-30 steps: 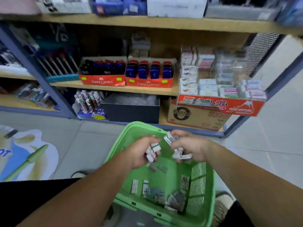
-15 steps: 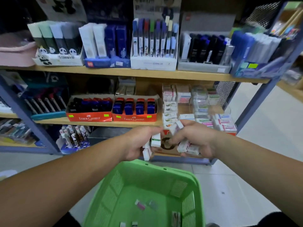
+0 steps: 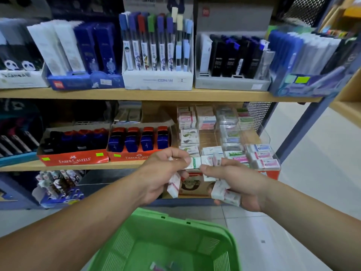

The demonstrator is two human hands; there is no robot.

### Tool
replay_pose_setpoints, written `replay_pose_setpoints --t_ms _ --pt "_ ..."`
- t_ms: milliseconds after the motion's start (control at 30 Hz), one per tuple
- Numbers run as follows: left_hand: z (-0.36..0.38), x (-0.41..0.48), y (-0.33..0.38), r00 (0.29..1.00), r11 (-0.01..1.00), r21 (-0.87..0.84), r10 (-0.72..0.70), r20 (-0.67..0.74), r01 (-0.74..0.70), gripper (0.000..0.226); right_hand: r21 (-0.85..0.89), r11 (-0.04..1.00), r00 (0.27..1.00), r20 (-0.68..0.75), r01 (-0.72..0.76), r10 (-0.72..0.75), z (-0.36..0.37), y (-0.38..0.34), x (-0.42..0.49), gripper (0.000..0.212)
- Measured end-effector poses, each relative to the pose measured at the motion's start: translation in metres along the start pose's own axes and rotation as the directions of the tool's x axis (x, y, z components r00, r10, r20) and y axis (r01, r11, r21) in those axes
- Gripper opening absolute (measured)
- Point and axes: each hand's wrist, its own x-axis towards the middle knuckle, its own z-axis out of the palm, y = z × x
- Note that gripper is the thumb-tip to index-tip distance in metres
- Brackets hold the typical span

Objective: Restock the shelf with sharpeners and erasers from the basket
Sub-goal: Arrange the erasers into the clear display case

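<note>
The left hand (image 3: 162, 173) has its grip curled round white erasers (image 3: 174, 185); the right hand (image 3: 240, 182) closes its grip on a second bundle (image 3: 224, 192); both hover before the shelf (image 3: 58, 167), near its clear eraser tray (image 3: 266, 136), above the green basket (image 3: 152, 214); blue sharpeners (image 3: 146, 142) sit boxed to the left.

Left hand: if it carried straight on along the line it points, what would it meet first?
Probably the front row of erasers in the clear tray, just beyond the left hand; the right hand sits close beside that line, and depth is unclear.
</note>
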Motion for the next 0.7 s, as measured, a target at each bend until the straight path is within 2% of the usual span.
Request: replay_pose_setpoints --t_ms 200,333,433,600,700 --pt "0.011 0.002 -0.013 0.995 0.997 0.077 0.028 -0.094 -0.021 0.013 0.056 0.995 0.997 -0.015 0.079 -0.078 0.006 0.001 -0.003 0.017" --pt "0.017 -0.002 -0.009 1.000 0.999 0.050 0.005 -0.028 -0.004 0.028 0.129 0.977 0.985 0.013 0.171 -0.174 0.011 -0.002 -0.003 0.018" --pt "0.014 -0.003 -0.002 1.000 1.000 0.000 -0.021 0.007 0.021 0.043 0.110 0.976 0.982 0.007 0.188 -0.190 0.012 -0.002 -0.002 0.015" --pt "0.004 0.001 0.002 0.996 1.000 -0.015 -0.009 0.093 0.010 0.033 0.115 0.970 0.976 0.001 0.214 -0.216 0.011 0.001 0.002 0.014" --pt "0.002 0.001 0.001 0.991 0.999 0.041 0.026 0.133 -0.032 0.035 0.096 0.973 0.977 0.016 0.209 -0.212 0.008 0.001 0.003 0.014"
